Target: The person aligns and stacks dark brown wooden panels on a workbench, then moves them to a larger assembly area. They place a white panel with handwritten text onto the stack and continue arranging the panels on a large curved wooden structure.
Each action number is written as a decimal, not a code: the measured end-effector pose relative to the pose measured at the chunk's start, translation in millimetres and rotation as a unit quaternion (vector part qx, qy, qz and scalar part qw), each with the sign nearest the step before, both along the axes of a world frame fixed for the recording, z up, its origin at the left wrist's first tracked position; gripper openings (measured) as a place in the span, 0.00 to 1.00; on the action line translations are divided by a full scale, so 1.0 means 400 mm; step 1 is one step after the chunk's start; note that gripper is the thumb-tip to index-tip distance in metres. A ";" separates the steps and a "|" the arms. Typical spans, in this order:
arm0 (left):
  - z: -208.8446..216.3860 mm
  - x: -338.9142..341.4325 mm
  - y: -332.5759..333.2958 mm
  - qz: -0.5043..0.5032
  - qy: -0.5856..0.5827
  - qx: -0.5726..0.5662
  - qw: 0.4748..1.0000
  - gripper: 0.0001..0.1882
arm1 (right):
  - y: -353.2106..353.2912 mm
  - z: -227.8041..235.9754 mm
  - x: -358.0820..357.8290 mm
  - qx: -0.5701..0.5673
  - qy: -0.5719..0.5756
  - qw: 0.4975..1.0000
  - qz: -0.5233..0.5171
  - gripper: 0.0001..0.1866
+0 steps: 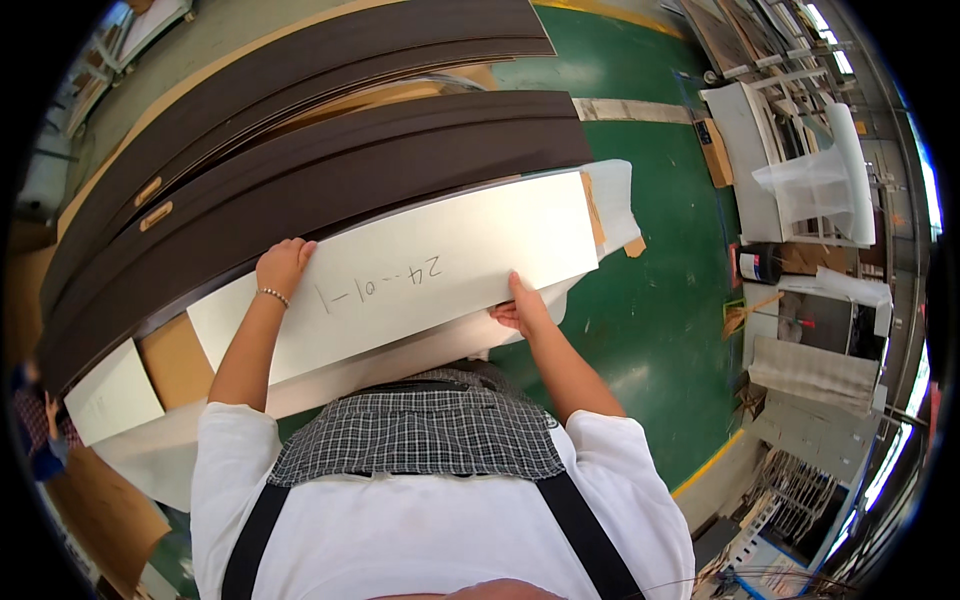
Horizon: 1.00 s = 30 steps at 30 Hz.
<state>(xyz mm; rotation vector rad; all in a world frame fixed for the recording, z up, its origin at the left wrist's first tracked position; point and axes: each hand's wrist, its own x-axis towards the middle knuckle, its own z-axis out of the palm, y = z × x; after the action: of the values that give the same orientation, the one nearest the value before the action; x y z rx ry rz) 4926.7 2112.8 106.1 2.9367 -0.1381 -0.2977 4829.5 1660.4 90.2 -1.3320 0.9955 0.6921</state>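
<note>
Nearest, at 6 o'clock: person's white shirt [430, 530], dark straps and checked apron [420, 435]. Both forearms rise from there to a long white panel [420, 275] held at frame centre, tilted, its right end higher toward 2 o'clock. Left hand [283, 266] curled over the panel's upper edge at 10 o'clock of centre, fingers closed on it (beaded bracelet [272, 295] at the wrist). Right hand [520, 312] grips the lower edge just right of centre, thumb on the face, fingers tucked under and hidden. Handwritten marks on the panel face. More white sheets [130, 420] lie below it toward 8 o'clock. Beyond, dark brown boards [330, 170] stacked from 9 to 1 o'clock. Green floor [650, 310] at 3 o'clock. Far right, clear plastic roll [850, 170] and cluttered bench [745, 160].
</note>
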 end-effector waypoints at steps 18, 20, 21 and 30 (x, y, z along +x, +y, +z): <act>-0.184 -0.442 -0.800 0.624 -0.196 -0.580 0.485 0.37 | -0.527 0.081 0.535 -0.270 -0.512 0.641 0.503 0.24; -0.103 -0.367 -0.919 0.616 -0.148 -0.642 0.433 0.32 | -0.542 0.054 0.567 -0.265 -0.514 0.611 0.540 0.28; -0.068 -0.336 -0.972 0.628 -0.143 -0.648 0.406 0.31 | -0.539 0.048 0.585 -0.251 -0.497 0.615 0.558 0.28; 0.009 -0.268 -1.083 0.687 -0.202 -0.609 0.341 0.30 | -0.515 0.017 0.721 -0.168 -0.390 0.604 0.675 0.26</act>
<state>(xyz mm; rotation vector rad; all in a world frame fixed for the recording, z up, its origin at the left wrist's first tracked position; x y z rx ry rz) 4819.4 1679.6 109.6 0.7433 1.3051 0.5762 5117.9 1454.5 96.9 -2.3612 -0.8771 0.8251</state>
